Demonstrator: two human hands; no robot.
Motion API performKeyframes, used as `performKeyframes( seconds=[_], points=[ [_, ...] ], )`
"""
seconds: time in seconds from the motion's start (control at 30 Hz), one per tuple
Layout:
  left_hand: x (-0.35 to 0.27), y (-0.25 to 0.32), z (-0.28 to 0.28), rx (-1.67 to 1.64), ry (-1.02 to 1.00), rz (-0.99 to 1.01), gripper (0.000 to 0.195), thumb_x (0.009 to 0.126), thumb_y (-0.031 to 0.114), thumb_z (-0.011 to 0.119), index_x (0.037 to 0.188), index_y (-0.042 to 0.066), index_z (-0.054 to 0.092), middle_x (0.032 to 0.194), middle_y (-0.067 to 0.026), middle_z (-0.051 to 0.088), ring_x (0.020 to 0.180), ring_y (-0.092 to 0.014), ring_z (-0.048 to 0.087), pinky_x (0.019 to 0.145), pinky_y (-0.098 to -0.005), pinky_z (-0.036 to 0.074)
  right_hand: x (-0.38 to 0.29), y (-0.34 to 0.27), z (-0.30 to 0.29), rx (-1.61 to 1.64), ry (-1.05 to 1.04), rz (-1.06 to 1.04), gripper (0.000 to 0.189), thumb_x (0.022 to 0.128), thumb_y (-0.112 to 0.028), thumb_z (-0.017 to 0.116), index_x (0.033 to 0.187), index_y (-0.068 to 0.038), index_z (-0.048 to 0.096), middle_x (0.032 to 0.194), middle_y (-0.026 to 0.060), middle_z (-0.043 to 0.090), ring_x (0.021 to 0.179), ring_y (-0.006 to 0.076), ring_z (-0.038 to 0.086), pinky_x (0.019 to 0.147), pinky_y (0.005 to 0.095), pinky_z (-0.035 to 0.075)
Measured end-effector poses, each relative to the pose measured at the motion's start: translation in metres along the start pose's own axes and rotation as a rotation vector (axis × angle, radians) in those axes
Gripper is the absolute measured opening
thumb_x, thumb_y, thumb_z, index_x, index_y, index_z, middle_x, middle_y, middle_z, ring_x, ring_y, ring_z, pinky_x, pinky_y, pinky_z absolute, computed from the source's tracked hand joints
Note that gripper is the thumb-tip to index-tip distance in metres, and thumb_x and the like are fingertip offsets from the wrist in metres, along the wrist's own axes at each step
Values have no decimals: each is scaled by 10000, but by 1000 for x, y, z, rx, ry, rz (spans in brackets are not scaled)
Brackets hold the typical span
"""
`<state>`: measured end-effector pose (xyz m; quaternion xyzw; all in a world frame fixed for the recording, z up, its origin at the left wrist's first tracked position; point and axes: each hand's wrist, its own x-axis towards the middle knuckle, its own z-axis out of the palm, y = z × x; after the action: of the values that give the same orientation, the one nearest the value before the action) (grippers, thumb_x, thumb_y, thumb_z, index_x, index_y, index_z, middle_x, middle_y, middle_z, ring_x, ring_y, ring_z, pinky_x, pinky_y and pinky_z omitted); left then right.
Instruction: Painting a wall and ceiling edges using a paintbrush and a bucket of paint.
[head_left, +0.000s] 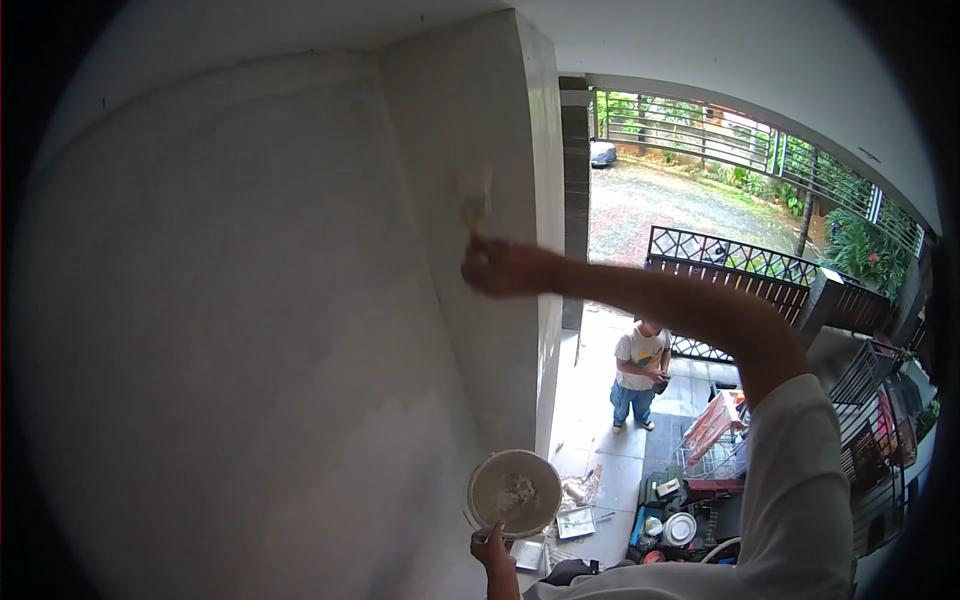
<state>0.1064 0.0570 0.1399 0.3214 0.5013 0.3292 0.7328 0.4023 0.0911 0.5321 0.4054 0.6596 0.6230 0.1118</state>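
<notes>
My right hand (506, 268) is raised at the end of an outstretched arm and grips the handle of a paintbrush (475, 201). The brush is blurred, its bristles pointing up in front of the grey-white face of a wall pillar (465, 135); whether they touch it I cannot tell. Lower down, my left hand (491, 549) holds a plastic bucket (474, 491) by its near rim, thumb over the edge. Inside the bucket, whitish residue (519, 491) shows at the bottom. A broad plastered wall (247, 300) fills the left side and meets the pillar at an inside corner.
Far below, a person (641, 367) stands on the tiled floor (619, 480). Paint trays (576, 523) and scraps lie near the pillar's foot. Tools and containers (679, 529) crowd the lower right, beside a wire rack (712, 442). Behind are a metal gate (735, 277) and a paved road (675, 202).
</notes>
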Motion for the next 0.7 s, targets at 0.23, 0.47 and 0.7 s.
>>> performKeyframes(
  seconds=[0.23,0.47,0.7],
  points=[
    [-5,1,-8,4,60,50,222,616,10,665,738,20,480,754,-86,541,623,-167,540,519,-297,483,21,-53,-5,617,-190,375,133,748,-118,531,843,-28,550,813,87,506,814,198,555,686,307,503],
    [-15,11,-2,20,66,15,224,615,16,671,734,22,482,757,-77,544,624,-177,544,520,-300,494,59,121,0,443,359,789,142,732,-153,571,810,-39,532,834,91,567,611,310,543,560,349,466],
    [-15,13,-2,59,43,4,267,638,42,659,850,19,498,858,-106,544,714,-205,569,581,-317,522,37,91,-3,37,258,260,177,676,-61,556,852,-77,542,823,68,525,797,186,556,763,344,469]
  ],
)
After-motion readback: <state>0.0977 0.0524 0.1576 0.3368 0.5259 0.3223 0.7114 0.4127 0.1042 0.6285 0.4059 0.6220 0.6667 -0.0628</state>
